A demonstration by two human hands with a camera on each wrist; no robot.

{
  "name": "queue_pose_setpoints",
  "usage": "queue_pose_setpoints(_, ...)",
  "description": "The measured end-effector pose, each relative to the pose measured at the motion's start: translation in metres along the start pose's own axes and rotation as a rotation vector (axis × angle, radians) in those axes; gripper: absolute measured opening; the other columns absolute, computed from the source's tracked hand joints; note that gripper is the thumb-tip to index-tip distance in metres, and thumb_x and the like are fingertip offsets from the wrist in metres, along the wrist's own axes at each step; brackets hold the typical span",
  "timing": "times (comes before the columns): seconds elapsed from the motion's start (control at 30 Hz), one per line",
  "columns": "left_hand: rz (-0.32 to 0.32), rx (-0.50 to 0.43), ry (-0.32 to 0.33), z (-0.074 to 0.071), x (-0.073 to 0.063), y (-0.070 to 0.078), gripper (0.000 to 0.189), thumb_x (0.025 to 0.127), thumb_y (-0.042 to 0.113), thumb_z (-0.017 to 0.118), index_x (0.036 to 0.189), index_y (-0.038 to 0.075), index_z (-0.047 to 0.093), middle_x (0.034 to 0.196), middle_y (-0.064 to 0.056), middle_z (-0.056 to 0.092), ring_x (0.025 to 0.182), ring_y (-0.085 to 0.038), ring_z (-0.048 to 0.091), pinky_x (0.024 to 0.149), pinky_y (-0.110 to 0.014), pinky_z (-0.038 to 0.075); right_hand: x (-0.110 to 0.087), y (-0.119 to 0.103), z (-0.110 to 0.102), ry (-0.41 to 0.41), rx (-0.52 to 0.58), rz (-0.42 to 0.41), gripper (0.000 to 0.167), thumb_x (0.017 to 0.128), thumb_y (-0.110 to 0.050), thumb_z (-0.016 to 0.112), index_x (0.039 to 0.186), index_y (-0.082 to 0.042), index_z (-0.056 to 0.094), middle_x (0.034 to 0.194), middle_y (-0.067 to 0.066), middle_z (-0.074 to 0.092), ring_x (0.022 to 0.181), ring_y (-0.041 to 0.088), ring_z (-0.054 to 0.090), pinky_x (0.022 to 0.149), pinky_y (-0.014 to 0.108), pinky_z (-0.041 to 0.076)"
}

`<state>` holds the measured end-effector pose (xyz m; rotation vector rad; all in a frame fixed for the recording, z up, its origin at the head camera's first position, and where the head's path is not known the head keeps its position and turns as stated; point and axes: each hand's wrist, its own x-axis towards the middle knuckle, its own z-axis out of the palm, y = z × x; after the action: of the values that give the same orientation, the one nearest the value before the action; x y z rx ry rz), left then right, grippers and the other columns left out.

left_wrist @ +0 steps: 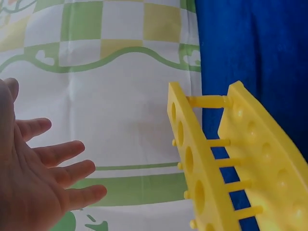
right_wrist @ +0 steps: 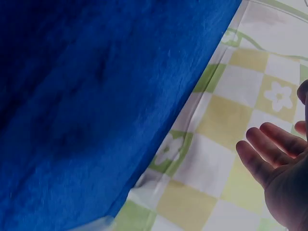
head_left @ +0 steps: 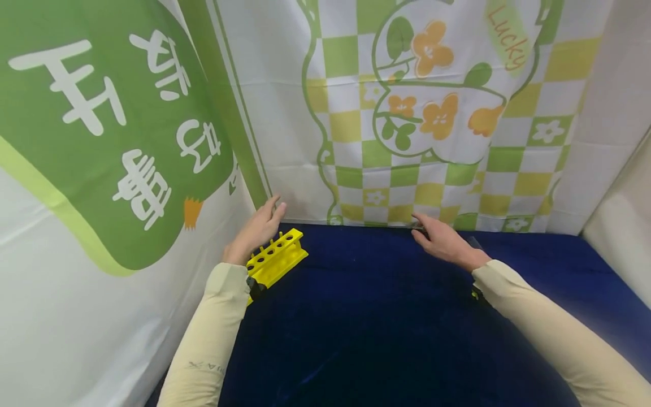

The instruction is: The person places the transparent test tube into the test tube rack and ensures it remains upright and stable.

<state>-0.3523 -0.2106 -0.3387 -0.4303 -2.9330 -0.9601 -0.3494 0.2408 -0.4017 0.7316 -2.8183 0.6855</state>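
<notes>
A long, smooth yellow rack (head_left: 277,261), pierced by a row of round holes (head_left: 270,252), stood near the far left corner of the table, which wore velvety blue cloth (head_left: 366,305). Beside the rack, a little apart, I saw the left hand (head_left: 256,229), fingers spread wide; the right hand (head_left: 443,240) hung by the far edge, fingers loosely parted. A checked, flower-printed sheet (head_left: 346,127) rose behind.

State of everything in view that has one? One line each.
Yellow rack: upright, visible holes empty
Left hand: fingers spread, holding nothing, apart from the rack
Right hand: fingers extended, palm bare
Blue cloth: spread out, lightly creased
Checked backdrop: hanging, creased
</notes>
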Motion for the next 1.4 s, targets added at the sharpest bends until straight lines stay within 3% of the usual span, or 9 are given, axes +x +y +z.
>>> queue_pose_setpoints(0.3,-0.046,-0.084,0.057,0.008,-0.009,-0.005,0.073,0.101,0.064,0.018,0.16,0.023,0.004,0.162,-0.017,0.023,0.145,-0.04,0.03,0.117,-0.061,0.024,0.009,-0.011,0.023,0.024,0.03,0.003,0.057,0.104,-0.038,0.045,0.151,-0.008,0.033,0.132,0.018,0.06,0.113,0.031,0.063,0.091,0.051,0.053)
queue_pose_setpoints(0.6,-0.063,-0.128,0.066,0.014,-0.015,-0.003,0.069,0.101,0.062,0.021,0.159,0.027,0.006,0.162,-0.013,0.024,0.145,-0.038,0.032,0.116,-0.061,0.026,0.011,-0.017,0.039,0.029,0.044,-0.012,0.052,0.104,-0.032,0.048,0.15,-0.011,0.036,0.128,0.015,0.064,0.108,0.028,0.066,0.088,0.049,0.054)
queue_pose_setpoints(0.97,-0.083,-0.17,0.09,0.023,-0.027,-0.005,0.07,0.102,0.06,0.029,0.158,0.019,0.019,0.157,-0.013,0.035,0.14,-0.036,0.04,0.112,-0.058,0.035,0.009,-0.021,0.065,0.008,0.071,-0.025,0.051,0.103,-0.031,0.049,0.149,-0.01,0.038,0.123,0.012,0.067,0.103,0.024,0.068,0.085,0.045,0.056)
queue_pose_setpoints(1.13,-0.098,-0.206,0.101,0.027,-0.032,-0.007,0.068,0.101,0.06,0.034,0.156,0.02,0.025,0.155,-0.013,0.038,0.14,-0.036,0.04,0.111,-0.057,0.038,0.01,-0.026,0.073,0.05,0.113,-0.017,0.049,0.104,-0.03,0.049,0.148,-0.012,0.038,0.121,0.01,0.067,0.101,0.023,0.068,0.082,0.044,0.057)
queue_pose_setpoints(1.4,-0.182,-0.255,0.283,0.018,-0.042,-0.025,0.061,0.102,0.057,0.032,0.147,0.017,0.042,0.149,-0.011,0.047,0.137,-0.034,0.044,0.109,-0.055,0.04,0.02,-0.043,0.085,0.061,0.185,-0.028,0.05,0.103,-0.028,0.05,0.149,-0.012,0.038,0.121,0.01,0.067,0.101,0.022,0.068,0.081,0.042,0.057)
